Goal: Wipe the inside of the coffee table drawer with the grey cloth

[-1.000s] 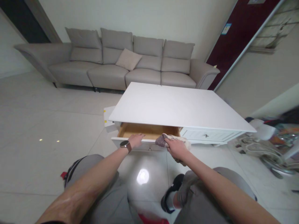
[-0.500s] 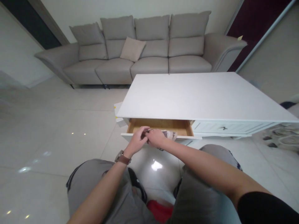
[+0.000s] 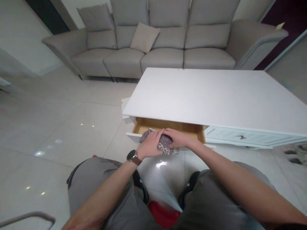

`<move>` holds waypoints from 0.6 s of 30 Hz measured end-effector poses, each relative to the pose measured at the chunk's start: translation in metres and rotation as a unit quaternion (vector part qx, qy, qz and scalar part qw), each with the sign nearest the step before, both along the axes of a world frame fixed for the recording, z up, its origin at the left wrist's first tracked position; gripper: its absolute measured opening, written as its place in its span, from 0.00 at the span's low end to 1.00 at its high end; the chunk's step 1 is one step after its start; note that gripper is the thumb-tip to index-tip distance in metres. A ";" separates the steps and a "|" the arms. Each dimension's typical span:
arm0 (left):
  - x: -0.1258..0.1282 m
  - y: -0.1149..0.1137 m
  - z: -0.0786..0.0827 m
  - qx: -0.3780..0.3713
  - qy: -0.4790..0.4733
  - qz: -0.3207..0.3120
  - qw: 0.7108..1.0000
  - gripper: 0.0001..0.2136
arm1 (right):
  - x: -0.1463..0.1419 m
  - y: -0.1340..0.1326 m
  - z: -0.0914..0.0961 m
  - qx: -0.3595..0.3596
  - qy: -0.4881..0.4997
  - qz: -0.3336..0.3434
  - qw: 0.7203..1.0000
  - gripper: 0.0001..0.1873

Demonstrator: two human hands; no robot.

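Note:
A purple-grey patterned cloth (image 3: 165, 142), bunched or folded, is held over the front edge of the pulled-out drawer (image 3: 189, 128). My left hand (image 3: 151, 143) lies across the cloth from the near left, its fingers pressed onto it. From the right, my right hand (image 3: 176, 138) grips the cloth with thumb and fingers curved round its right part. The two hands meet at the top of the cloth. Part of the cloth sticks out left of my left hand, and a pale corner hangs at lower right. Bare wood shows inside the drawer behind my hands.
The white coffee table (image 3: 206, 95) stands over the drawer, with a shut drawer (image 3: 242, 136) on the right. A grey sofa (image 3: 163, 60) is behind it. A white box (image 3: 124, 103) sits by the table's left side. Something red (image 3: 163, 215) lies between my feet.
The cloth, mostly hidden behind my hands before, is now bunched and plainly seen between them. My left hand has moved right and over it. The head view has tilted down.

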State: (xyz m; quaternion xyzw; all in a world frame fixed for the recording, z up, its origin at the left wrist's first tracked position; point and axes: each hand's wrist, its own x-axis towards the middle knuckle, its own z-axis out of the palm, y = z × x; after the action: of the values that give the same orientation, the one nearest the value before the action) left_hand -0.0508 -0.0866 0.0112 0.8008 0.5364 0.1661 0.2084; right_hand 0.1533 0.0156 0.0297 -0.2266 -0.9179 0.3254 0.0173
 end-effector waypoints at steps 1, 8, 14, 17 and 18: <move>0.002 -0.002 -0.001 0.010 0.030 -0.004 0.999 0.48 | 0.009 0.002 -0.001 0.011 -0.039 -0.008 0.999 0.50; 0.018 -0.009 -0.015 0.057 0.193 0.044 0.979 0.41 | 0.037 0.005 -0.011 0.001 -0.273 -0.080 0.959 0.29; 0.047 0.003 -0.017 0.057 0.235 0.110 0.964 0.25 | 0.029 0.003 -0.016 0.012 -0.283 -0.064 0.957 0.29; 0.065 0.007 -0.024 0.074 0.238 0.130 0.960 0.22 | 0.026 0.003 -0.019 0.022 -0.294 -0.060 0.954 0.27; 0.068 0.007 -0.027 0.079 0.234 0.128 0.961 0.23 | 0.025 0.003 -0.019 0.025 -0.290 -0.073 0.954 0.25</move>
State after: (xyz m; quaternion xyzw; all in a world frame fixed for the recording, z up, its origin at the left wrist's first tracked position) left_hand 0.0175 -0.0794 -0.0157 0.7557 0.6535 0.0417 -0.0100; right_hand 0.1783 0.0183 0.0104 -0.3767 -0.8724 0.2202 -0.2204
